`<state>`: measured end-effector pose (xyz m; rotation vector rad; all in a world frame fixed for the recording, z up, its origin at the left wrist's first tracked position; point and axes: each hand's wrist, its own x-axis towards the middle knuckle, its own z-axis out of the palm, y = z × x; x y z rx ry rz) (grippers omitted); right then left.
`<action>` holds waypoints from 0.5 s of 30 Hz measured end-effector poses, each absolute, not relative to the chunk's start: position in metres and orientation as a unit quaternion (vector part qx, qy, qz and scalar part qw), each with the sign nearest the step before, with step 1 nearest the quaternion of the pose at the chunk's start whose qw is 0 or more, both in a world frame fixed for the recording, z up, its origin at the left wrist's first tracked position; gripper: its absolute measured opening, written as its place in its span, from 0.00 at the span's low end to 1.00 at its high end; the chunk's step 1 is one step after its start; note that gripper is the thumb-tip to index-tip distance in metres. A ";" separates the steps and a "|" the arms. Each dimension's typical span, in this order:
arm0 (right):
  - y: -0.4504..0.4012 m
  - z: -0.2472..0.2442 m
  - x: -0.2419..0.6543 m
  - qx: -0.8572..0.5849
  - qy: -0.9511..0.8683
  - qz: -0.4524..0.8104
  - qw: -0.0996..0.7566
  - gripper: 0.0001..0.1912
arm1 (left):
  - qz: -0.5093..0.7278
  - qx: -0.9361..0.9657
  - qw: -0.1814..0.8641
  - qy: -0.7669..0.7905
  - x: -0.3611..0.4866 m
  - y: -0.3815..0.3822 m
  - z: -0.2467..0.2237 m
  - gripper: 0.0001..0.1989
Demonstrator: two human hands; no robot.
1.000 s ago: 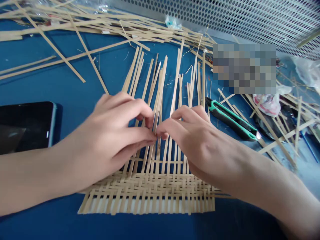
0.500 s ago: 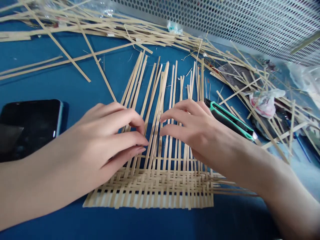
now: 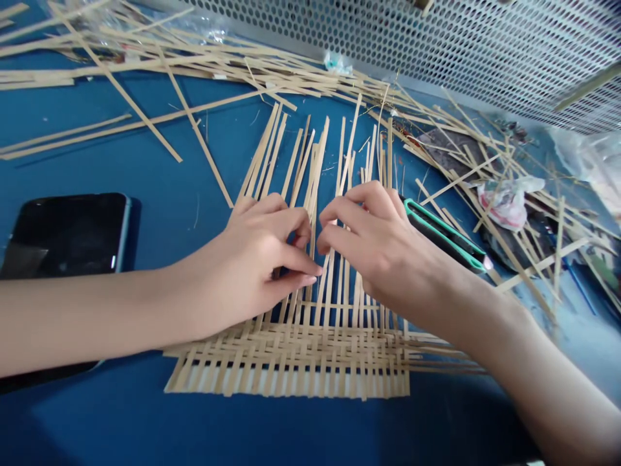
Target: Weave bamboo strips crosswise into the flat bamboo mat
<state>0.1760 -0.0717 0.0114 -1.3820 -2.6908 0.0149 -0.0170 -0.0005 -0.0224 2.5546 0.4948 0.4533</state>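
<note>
Over free strips [image 3: 320, 158] of the woven mat [image 3: 295, 353] on the surface [image 3: 145, 421], left grip [image 3: 259, 259] and right grip [image 3: 381, 243] curled, can't tell if pinching: likely light, springy, splittable, best taken near the weave!

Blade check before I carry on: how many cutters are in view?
1: the cutter, on the table, partly behind the right hand. Others could be hidden under the loose strips at right.

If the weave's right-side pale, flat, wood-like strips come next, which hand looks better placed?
Probably the right hand: it partly covers those right-side strips. The left hand sits farther left and would likely have to pass the right one.
</note>
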 end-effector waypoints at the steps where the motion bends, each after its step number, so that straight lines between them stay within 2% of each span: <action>1: -0.072 0.012 0.176 -0.457 -0.888 0.007 0.058 0.17 | 0.161 0.940 0.245 0.173 -0.016 0.000 -0.022 0.09; 10: -0.074 0.017 0.173 -0.463 -0.884 0.010 0.057 0.21 | 0.098 0.948 0.270 0.139 -0.014 0.007 -0.018 0.07; 15: -0.075 0.018 0.173 -0.459 -0.887 0.004 0.056 0.20 | 0.102 0.947 0.289 0.094 -0.013 0.014 -0.021 0.07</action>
